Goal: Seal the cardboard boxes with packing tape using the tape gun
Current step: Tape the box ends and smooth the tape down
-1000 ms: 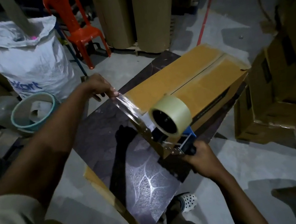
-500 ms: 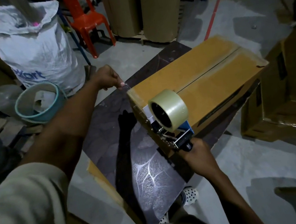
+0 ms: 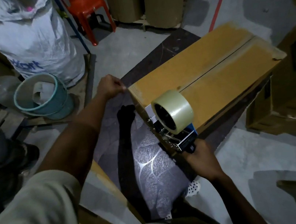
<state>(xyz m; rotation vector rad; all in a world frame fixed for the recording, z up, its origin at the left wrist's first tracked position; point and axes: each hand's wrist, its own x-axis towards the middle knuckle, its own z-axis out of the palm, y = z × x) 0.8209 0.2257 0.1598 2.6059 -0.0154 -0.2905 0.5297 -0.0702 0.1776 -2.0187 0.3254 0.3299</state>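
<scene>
a long cardboard box lies on a dark table, its top seam showing as a dark line. the right hand grips the handle of the tape gun, which presses against the box's near end, its clear roll facing the camera. the left hand is closed, fingers pinched at the box's near left corner; whether it holds tape i cannot tell.

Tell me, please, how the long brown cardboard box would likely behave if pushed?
The long brown cardboard box would probably slide rather than tip, lying flat and low on the dark patterned board. Its flaps look closed, so it should stay fairly stiff.
</scene>
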